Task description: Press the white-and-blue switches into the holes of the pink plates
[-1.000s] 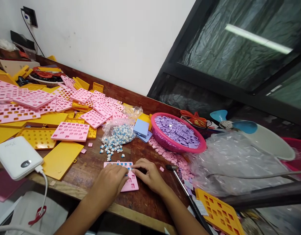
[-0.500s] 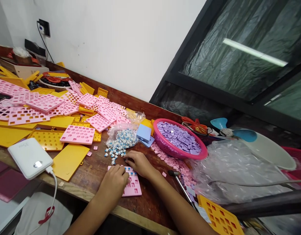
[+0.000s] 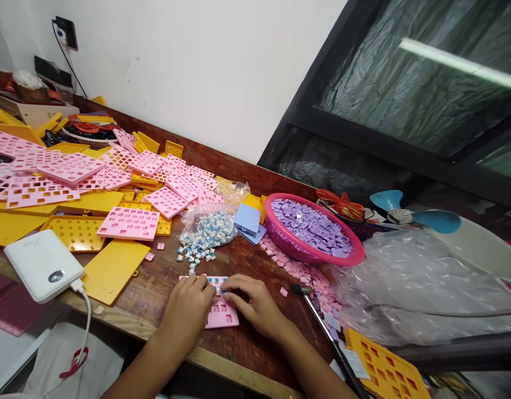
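Note:
A pink board (image 3: 222, 321) with square recesses lies in front of me near the table's edge. Small blue-and-white pieces sit in several of its upper recesses. My left hand (image 3: 189, 302) covers the board's left half, fingers curled and closed; whatever they grip is hidden. Over the upper right of the board, my right hand (image 3: 255, 303) is bent in a pinch, fingertips at the recesses; anything between them is too small to make out. Just beyond the board, a pile of blue-and-white pieces (image 3: 207, 235) spills from a clear plastic bag.
A pink basket (image 3: 357, 256) of purple tiles stands right of the pile, with pink tiles (image 3: 299, 271) beside it. A hammer (image 3: 317, 316) lies to the right. Pink grids (image 3: 128, 223) and yellow panels (image 3: 114, 271) crowd the left, along with a white power bank (image 3: 43, 266).
My right hand has moved from beside the loose pile down onto the pink board. The left hand stays on the board. The view has shifted slightly.

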Demonstrator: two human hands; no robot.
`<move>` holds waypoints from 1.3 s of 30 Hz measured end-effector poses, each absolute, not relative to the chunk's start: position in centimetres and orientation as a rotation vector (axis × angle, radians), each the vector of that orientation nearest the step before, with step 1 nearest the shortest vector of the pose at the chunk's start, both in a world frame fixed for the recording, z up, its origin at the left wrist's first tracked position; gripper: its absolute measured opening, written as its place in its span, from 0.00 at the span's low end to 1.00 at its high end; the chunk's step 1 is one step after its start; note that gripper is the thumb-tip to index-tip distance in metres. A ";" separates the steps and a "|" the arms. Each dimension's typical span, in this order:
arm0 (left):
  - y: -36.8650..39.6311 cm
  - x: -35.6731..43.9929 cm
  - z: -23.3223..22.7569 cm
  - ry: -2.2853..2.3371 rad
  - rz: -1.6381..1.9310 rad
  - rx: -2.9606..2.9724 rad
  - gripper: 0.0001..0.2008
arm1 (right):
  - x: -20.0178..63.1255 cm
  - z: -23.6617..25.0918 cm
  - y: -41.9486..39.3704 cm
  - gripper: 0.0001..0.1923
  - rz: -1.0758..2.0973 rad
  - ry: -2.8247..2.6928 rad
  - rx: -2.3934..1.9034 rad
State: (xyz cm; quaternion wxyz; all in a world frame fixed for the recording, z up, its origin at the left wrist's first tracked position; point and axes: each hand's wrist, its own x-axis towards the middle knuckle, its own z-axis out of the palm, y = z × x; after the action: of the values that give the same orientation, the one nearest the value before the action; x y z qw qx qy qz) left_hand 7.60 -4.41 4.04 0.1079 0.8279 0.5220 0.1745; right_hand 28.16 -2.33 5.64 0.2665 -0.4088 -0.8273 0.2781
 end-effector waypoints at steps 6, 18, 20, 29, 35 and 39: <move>-6.0 7.8 3.1 1.531 0.546 2.709 0.09 | 27.7 5.3 -3.0 0.10 0.568 -2.285 -0.998; -6.2 7.1 3.6 1.487 0.801 2.619 0.08 | 27.2 5.0 -3.1 0.08 0.552 -2.302 -1.028; -4.9 5.7 3.9 1.538 0.882 2.495 0.08 | 27.2 5.1 -3.1 0.07 0.594 -2.304 -1.018; -2.8 3.2 3.5 1.575 0.651 2.429 0.15 | 27.7 5.1 -3.0 0.08 0.508 -2.371 -1.050; -2.6 3.3 3.2 1.678 0.646 2.367 0.15 | 27.5 5.0 -3.2 0.09 0.529 -2.389 -1.112; -2.3 3.1 2.9 1.734 0.682 2.313 0.16 | 27.2 4.8 -3.3 0.08 0.477 -2.409 -1.156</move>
State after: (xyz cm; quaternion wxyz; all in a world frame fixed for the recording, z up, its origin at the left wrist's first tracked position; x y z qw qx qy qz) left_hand 3.12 -2.30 2.90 0.0858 0.7759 0.5816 0.2288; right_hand 27.23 -3.32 4.81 0.2119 -0.4163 -0.8673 0.1719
